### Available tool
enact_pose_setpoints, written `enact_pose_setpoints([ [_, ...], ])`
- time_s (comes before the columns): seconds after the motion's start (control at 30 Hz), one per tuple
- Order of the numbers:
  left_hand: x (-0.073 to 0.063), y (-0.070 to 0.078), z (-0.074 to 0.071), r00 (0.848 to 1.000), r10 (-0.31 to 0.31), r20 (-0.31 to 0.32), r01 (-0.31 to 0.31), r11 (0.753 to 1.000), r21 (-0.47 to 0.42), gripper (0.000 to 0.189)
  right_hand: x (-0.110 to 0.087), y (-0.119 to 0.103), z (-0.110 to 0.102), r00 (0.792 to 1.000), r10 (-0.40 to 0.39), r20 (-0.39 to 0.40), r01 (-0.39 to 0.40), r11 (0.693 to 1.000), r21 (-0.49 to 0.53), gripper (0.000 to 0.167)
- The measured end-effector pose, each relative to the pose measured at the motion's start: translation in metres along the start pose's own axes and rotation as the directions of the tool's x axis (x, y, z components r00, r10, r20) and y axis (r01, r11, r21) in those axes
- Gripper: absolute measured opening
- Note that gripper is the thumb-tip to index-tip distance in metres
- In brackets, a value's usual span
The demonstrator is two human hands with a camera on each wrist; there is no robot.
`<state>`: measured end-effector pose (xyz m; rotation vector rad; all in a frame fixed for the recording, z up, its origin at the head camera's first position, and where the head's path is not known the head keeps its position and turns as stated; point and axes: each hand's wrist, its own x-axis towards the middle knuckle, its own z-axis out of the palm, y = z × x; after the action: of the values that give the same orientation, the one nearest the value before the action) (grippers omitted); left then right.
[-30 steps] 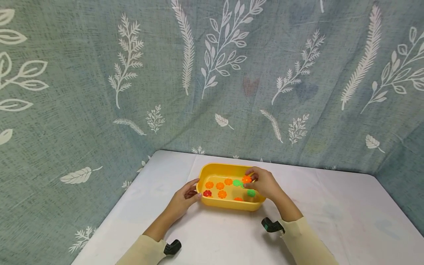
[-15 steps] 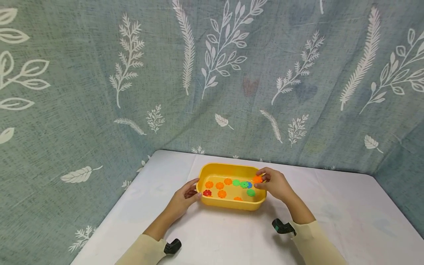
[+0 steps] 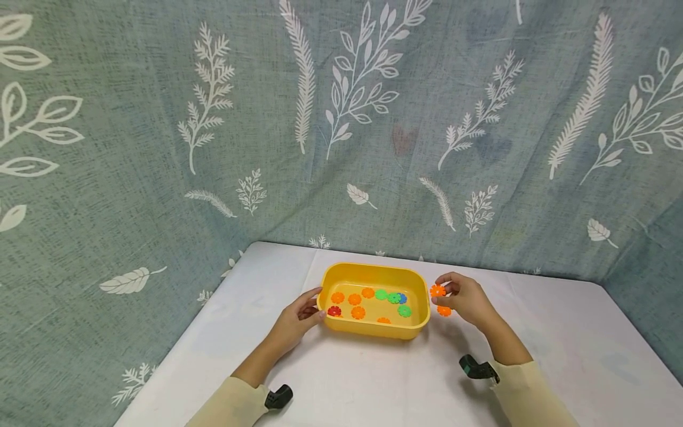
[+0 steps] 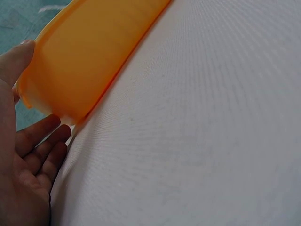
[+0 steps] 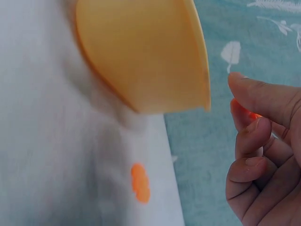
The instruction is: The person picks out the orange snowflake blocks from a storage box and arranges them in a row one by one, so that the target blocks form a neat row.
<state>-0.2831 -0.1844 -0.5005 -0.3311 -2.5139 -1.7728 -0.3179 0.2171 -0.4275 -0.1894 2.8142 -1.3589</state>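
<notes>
A yellow plastic tub [image 3: 368, 328] stands on the table with several flower-shaped discs inside: orange [image 3: 358, 312], green [image 3: 404, 311], red [image 3: 334, 311] and blue [image 3: 402, 298]. At its left end, my left hand [image 3: 296, 319] grips the rim; in the left wrist view the thumb lies on the tub's edge, the lower fingers loosely bent by its wall. My right hand [image 3: 465, 296], just beyond the tub's right end, pinches an orange flower disc [image 3: 437, 290] between thumb and fingers. Most of that disc is hidden in the right wrist view. Below it, another orange disc [image 5: 140, 182] lies on the table.
A white cloth covers the table [image 3: 352, 379]. Behind and to the left hangs a grey-green curtain [image 3: 341, 196] with white leaf patterns. Each sleeve cuff carries a small black wrist camera [image 3: 279, 397].
My right hand has moved right, carrying the orange disc from over the tub to outside its right end. The orange disc on the table has come into view. My left hand stays put.
</notes>
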Motion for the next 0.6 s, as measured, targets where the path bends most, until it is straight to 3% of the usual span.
enact_pose_setpoints([
  [0.6, 0.002, -0.003, 0.0, 1.0, -0.019, -0.002, 0.019, 1.0, 0.008, 0.066, -0.006, 0.049, -0.012, 0.994, 0.104, -0.028, -0.102, 0.993, 0.063, 0.044],
])
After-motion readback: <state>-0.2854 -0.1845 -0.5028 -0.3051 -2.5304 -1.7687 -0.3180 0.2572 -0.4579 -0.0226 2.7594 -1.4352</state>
